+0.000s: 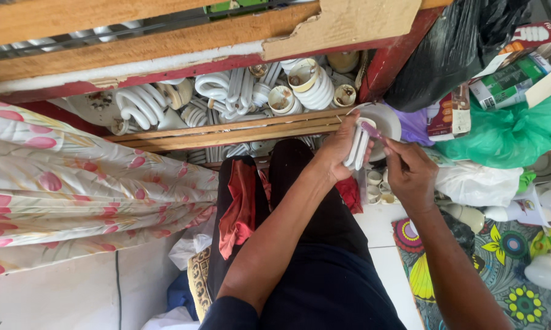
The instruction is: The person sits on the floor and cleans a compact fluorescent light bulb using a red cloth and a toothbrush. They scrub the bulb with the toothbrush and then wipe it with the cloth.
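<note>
My left hand [338, 150] grips a white tube-type lamp bulb [358, 146], its tubes pointing down toward my lap. My right hand [411, 174] holds a thin tool with a purple handle [372, 131], whose tip touches the top of the bulb. Both hands hover above my dark trousers [315, 244] and in front of a wooden crate [226, 131].
The wooden crate holds several white spiral and tube lamps [226, 91]. A white dish [386, 119], small lamp bases [376, 186], a black bag [452, 49], a green bag [514, 134] and cardboard lamp boxes [514, 73] lie to the right. Flowered cloth [73, 183] hangs left.
</note>
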